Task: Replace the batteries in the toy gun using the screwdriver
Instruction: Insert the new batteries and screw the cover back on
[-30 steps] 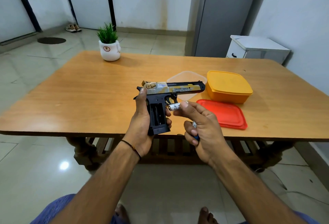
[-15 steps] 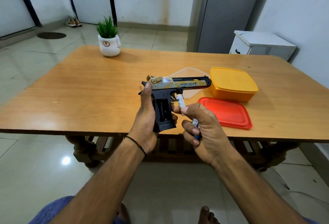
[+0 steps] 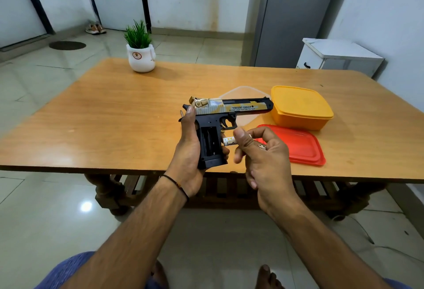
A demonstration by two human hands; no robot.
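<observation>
Battery (image 3: 229, 141) has turned sideways in right hand (image 3: 263, 160), beside toy gun (image 3: 231, 108) grip.

From here I see only the left end of the white cylindrical battery (image 3: 229, 141); the rest is behind the thumb of the right hand (image 3: 261, 160), whose curled fingers also cover all but a shiny metal tip (image 3: 261, 146) of something I cannot identify. A thin metal rod (image 3: 181, 113), perhaps the screwdriver, pokes out behind the left hand (image 3: 187, 151), which covers the grip's back on the black-and-gold plastic toy gun (image 3: 229, 108).
</observation>
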